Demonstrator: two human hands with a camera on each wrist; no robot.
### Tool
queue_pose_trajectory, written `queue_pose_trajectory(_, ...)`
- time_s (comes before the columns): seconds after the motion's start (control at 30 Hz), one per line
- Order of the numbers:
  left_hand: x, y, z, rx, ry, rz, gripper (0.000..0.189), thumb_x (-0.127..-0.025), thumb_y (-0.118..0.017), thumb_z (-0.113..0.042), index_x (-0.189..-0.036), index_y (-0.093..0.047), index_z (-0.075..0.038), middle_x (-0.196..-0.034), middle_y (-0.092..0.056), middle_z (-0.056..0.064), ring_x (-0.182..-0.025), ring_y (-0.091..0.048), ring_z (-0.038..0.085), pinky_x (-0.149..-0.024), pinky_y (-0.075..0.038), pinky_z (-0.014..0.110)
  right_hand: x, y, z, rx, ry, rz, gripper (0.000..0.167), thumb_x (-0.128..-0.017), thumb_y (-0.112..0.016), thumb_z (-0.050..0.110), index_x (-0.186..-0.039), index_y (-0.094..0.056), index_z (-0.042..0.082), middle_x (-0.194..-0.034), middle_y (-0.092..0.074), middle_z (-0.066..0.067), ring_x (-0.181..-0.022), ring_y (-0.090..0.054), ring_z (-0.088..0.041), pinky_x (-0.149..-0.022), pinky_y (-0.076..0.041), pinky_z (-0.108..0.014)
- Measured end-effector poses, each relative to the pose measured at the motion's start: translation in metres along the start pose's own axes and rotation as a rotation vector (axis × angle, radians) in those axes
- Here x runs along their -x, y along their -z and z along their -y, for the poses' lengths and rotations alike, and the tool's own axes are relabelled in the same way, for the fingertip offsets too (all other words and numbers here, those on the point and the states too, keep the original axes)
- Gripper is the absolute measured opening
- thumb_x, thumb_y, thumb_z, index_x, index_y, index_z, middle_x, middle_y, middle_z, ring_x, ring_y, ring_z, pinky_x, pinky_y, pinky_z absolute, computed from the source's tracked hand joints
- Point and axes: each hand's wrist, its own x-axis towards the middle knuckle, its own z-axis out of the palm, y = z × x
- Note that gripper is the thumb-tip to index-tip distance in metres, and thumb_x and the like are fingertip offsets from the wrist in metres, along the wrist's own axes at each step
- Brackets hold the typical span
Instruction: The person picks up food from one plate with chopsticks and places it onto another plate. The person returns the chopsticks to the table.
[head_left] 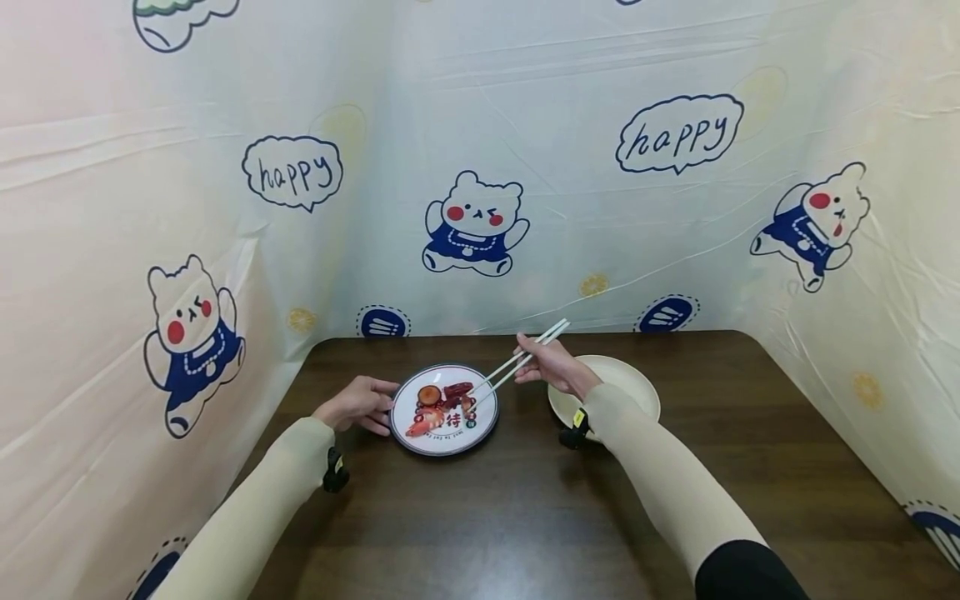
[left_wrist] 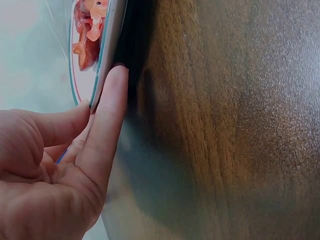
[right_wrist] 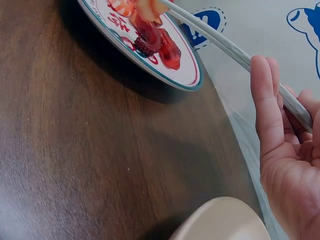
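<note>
A white plate (head_left: 405, 400) with a dark rim stands left of the table's middle, bearing several food pieces. They include a pinkish prawn (head_left: 423, 422), a round brown slice (head_left: 429, 396) and dark red pieces (right_wrist: 171, 50). My left hand (head_left: 362, 406) pinches the plate's left rim, thumb above and fingers below, as the left wrist view shows. White chopsticks (right_wrist: 220, 40) are held in my right hand (head_left: 551, 365). Their tips are at the food on the plate's right side, by a tan-orange piece (right_wrist: 150, 9); whether they grip it I cannot tell.
A cream plate (head_left: 633, 385) sits to the right, partly under my right wrist and sleeve. The brown wooden table (head_left: 480, 525) extends toward me. Behind and at both sides hangs a pale printed curtain (head_left: 570, 208).
</note>
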Motion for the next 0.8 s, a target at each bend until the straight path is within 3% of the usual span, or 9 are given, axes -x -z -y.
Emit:
queue_pose_trajectory(0.27, -0.0014, -0.0007, 0.0025, -0.001, 0.007, -0.003, 0.054, -0.105, -0.055, 0.002, -0.158, -0.041, 0.005, -0.109, -0.063, 0.024, -0.076, -0.070, 0.025, -0.075, -0.067, 0.042, -0.0037, -0.0083, -0.0089, 0.000, -0.008, 0.007, 0.040, -0.113, -0.051, 0.032, -0.111, -0.058, -0.007, -0.073, -0.069, -0.012, -0.062, -0.071, -0.019, -0.068, -0.067, -0.035)
queue_pose_trajectory(0.8, -0.0006, 0.0007, 0.0013, 0.000, 0.002, -0.003, 0.055, -0.105, -0.055, 0.002, -0.158, -0.041, 0.004, -0.113, -0.062, 0.024, -0.078, -0.070, 0.026, -0.075, -0.067, 0.043, -0.0025, -0.0064, -0.0032, 0.082, -0.017, -0.009, 0.040, -0.112, -0.052, 0.033, -0.112, -0.059, -0.007, -0.081, -0.068, -0.017, -0.064, -0.072, -0.020, -0.069, -0.067, -0.036)
